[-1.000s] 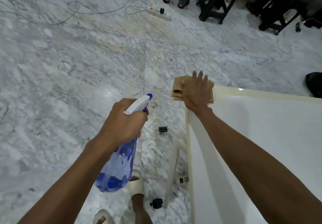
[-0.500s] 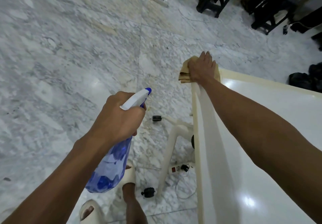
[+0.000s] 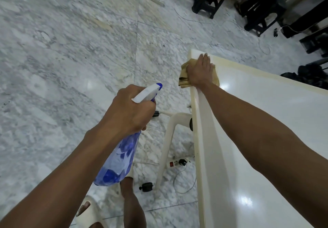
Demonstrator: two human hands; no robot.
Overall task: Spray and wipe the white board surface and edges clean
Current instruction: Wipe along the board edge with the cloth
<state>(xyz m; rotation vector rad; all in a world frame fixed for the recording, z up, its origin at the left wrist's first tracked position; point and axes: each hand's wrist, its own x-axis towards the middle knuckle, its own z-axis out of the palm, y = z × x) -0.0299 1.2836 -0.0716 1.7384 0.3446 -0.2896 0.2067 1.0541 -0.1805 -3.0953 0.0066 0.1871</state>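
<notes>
The board (image 3: pixel 266 139) lies flat to the right, carried on a white leg (image 3: pixel 166 149), with its left edge and far corner in view. The cloth (image 3: pixel 183 73), tan and folded, is pressed onto that edge just short of the corner by the right hand (image 3: pixel 199 73), whose fingers are laid straight and close together over it. Part of the cloth hangs off the edge over the floor (image 3: pixel 71 59). The bottle (image 3: pixel 120 160) is gripped at the neck by the left hand (image 3: pixel 129 110), fingers curled round it, and is held out over the floor, apart from the board, with the nozzle aimed ahead and slightly toward the board.

Several risks can be judged from this. If the trigger is squeezed now, the spray is likely to be thrown onto the floor rather than the board, and a slick patch would be left near the sandalled foot (image 3: pixel 88 210). A power strip (image 3: pixel 177 163) lies on the floor just under the edge, so drips or stray mist could be carried onto it. Since the cloth is only pressed flat, not gripped, it could be dragged off the edge at the corner and dropped. Yellowish staining is seen along the far rim (image 3: pixel 248 66); it may be missed if only the top face is wiped. Heavy leaning on the corner could tip the board on its leg.
</notes>
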